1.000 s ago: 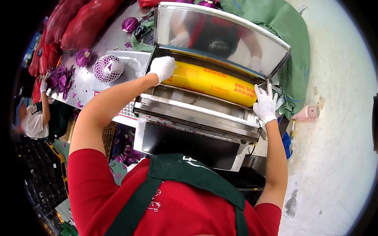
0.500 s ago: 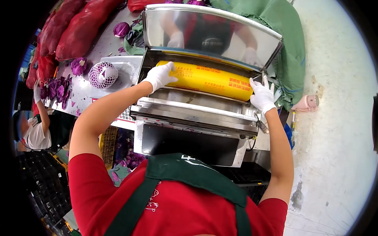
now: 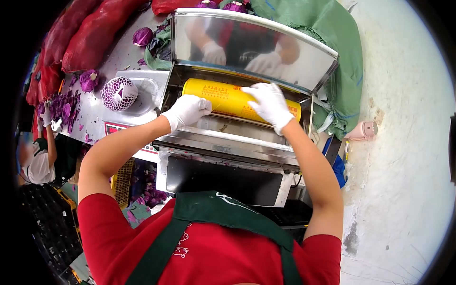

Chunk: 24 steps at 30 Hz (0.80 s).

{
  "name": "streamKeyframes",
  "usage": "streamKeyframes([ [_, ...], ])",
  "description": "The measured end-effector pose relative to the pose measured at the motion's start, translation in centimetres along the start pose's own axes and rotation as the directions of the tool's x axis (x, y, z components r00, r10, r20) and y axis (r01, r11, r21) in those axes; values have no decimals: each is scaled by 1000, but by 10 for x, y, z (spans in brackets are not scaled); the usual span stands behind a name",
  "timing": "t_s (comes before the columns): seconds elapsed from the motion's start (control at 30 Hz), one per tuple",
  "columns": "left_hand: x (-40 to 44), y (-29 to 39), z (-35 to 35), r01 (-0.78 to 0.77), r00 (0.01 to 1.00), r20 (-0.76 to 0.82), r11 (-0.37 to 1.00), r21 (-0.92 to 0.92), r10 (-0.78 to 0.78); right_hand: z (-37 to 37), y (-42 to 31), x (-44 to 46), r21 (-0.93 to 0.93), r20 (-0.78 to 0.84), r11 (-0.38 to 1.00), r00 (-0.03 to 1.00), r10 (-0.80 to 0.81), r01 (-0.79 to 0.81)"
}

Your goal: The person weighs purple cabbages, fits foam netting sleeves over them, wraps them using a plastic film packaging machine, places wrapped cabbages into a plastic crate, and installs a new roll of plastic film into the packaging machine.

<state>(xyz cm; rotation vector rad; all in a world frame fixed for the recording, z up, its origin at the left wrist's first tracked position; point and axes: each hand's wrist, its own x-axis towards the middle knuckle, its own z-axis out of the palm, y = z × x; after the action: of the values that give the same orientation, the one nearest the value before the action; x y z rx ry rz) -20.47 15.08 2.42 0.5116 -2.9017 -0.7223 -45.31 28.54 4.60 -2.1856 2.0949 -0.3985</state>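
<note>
A yellow roll with red print [image 3: 221, 99] lies in the metal wrapping machine [image 3: 228, 152], below its raised clear lid [image 3: 247, 47]. My left hand [image 3: 187, 111], in a white glove, is closed at the front of the roll's left part; whatever its fingers pinch is too small to make out. Over the right part of the roll is my gloved right hand [image 3: 270, 105], its fingers spread and nothing visible in them. That hand hides some of the roll.
Left of the machine, a netted cabbage [image 3: 119, 93] rests on a scale [image 3: 152, 88]. Red sacks [image 3: 90, 40] and purple cabbages [image 3: 142, 36] are behind. A co-worker [image 3: 40, 161] stands at far left. Green sacking [image 3: 342, 66] and a pink object [image 3: 363, 131] are at right.
My right hand has left the roll's right end and moved left over the roll. My left hand has slid to its front side, and its fingers have closed.
</note>
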Motion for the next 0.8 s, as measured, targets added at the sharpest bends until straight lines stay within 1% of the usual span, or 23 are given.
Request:
streamKeyframes([
  [0.03,0,0,0,1,1000,-4,1000,-1,-1,8,-6,11,-3,-40,995,995,-96,96],
  [0.07,0,-1,-2,24,1000,-13,999,-31,-25,14,-9,21,-28,-31,986,986,-164,163],
  [0.13,-1,0,-6,44,999,-26,997,-58,-45,24,-15,35,-51,25,984,986,-167,168],
  [0.17,-1,1,-8,63,998,-20,997,-37,-64,27,-15,42,-56,8,978,980,-199,200],
  [0.2,-1,3,-9,83,996,-14,996,-18,-83,30,-15,42,-61,8,978,980,-197,197],
  [0.23,0,5,-14,135,990,48,991,5,-135,25,-22,41,46,28,993,993,-115,113],
  [0.27,2,4,-12,130,990,48,992,-1,-130,23,-28,37,149,58,989,998,-31,22],
  [0.3,3,3,-7,89,995,-36,996,-11,-89,21,-35,32,132,34,989,997,-65,60],
  [0.33,5,7,-3,48,992,-119,999,-23,-51,20,-40,26,107,87,993,994,-67,58],
  [0.37,10,12,3,-6,989,-146,1000,18,8,20,-43,20,151,100,987,992,-74,58],
  [0.4,17,18,9,-9,988,-152,1000,10,10,19,-46,16,193,106,979,991,-84,62],
  [0.47,31,34,12,-36,997,-51,944,329,56,17,-48,8,180,123,983,990,-71,48],
  [0.5,38,30,29,-40,992,-98,932,359,81,15,-46,4,250,88,967,994,-65,42],
  [0.53,40,30,33,-40,991,-102,934,356,81,15,-43,1,319,53,947,997,-58,38],
  [0.57,41,29,37,-95,987,-96,941,324,132,16,-36,-1,414,21,910,1000,17,-24],
  [0.6,41,28,40,-149,979,-89,945,291,182,19,-24,-2,520,-51,854,996,69,-32],
  [0.63,37,23,36,-174,974,-110,962,212,200,10,-11,-2,348,-54,937,997,63,-40],
  [0.67,34,22,35,-172,974,-108,963,209,198,2,1,-2,165,-55,985,997,54,-45],
  [0.7,32,21,33,-142,976,-135,969,201,171,0,8,-2,167,-53,985,997,54,-44],
  [0.73,32,21,31,-114,976,-162,974,194,146,1,16,-3,91,-46,996,999,-14,18],
  [0.77,33,20,28,-127,976,-152,977,174,154,4,21,-2,12,-35,997,996,-81,82],
  [0.8,34,21,26,-128,976,-154,976,176,155,9,23,0,10,-38,996,996,-83,83],
])
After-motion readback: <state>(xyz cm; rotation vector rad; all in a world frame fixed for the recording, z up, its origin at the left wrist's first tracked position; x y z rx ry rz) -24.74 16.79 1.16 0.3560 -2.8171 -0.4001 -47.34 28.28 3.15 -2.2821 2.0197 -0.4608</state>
